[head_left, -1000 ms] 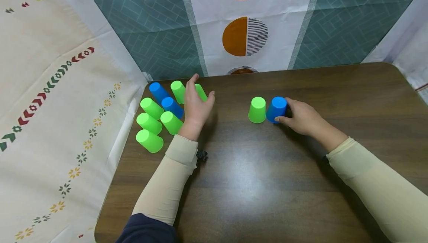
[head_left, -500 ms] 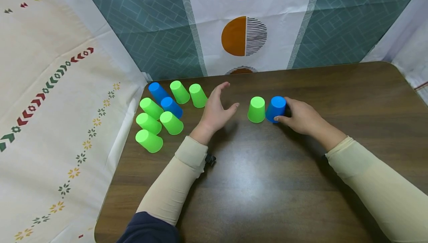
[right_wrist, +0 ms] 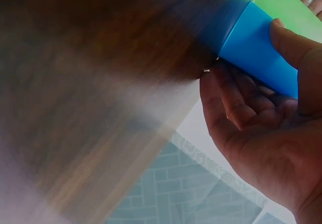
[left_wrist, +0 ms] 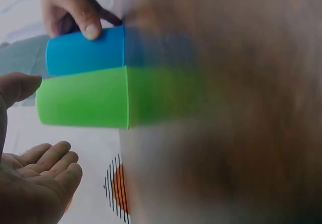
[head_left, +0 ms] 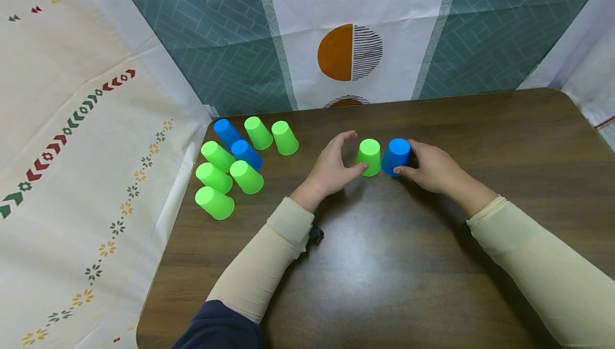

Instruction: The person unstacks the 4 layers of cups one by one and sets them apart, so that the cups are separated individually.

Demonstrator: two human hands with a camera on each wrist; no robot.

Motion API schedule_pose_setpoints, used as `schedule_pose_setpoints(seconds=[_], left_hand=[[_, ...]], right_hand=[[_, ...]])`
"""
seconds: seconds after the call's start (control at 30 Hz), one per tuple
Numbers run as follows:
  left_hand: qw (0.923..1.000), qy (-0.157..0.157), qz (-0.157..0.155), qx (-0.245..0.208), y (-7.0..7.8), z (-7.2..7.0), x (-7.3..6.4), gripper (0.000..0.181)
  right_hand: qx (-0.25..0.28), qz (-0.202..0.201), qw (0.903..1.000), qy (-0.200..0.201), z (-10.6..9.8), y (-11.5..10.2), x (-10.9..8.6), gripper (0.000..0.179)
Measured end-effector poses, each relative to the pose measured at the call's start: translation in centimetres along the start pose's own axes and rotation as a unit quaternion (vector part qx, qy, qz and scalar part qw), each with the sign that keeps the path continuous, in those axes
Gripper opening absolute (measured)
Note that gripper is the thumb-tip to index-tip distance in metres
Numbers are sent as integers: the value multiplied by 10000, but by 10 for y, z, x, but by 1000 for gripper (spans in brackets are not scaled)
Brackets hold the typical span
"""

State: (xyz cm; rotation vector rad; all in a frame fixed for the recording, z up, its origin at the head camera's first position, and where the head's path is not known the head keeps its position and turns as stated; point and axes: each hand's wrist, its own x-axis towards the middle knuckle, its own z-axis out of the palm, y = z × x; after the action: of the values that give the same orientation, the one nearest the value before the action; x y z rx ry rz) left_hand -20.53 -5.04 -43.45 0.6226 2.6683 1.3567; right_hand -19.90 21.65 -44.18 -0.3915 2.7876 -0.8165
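Observation:
Upside down on the table, a green cup stands directly left of a blue cup. My right hand grips the blue cup from its right side, thumb at the front and fingers behind. In the right wrist view the thumb lies against the wall of the blue cup. My left hand is spread at the left of the green cup, its thumb overlapping the cup's front in the head view. From the left wrist, the thumb appears by the base of the green cup, with the fingers off the cup.
At the table's left stand several more upturned cups, among them a front green cup, a middle blue cup and a back green cup. A patterned cloth hangs behind the table.
My left hand has moved right, from the left group of cups to beside the single green cup. The right hand has stayed on the blue cup.

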Motion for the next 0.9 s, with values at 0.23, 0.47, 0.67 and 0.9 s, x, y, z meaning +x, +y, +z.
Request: schedule_pose_setpoints(seconds=[0.23,0.47,0.67,0.9], left_hand=[[9997,-71,-128,209,4,12,1,78],[9978,-2,-496,449,7,20,3,75],[9949,-13,-800,620,9,22,6,69],[9939,36,-877,669,8,24,6,65]], right_hand=[[12,-36,10000,-5,0,0,-1,70],[24,-37,10000,8,1,0,-2,70],[17,-22,10000,22,2,0,-3,70],[14,-10,10000,46,3,-2,-4,70]])
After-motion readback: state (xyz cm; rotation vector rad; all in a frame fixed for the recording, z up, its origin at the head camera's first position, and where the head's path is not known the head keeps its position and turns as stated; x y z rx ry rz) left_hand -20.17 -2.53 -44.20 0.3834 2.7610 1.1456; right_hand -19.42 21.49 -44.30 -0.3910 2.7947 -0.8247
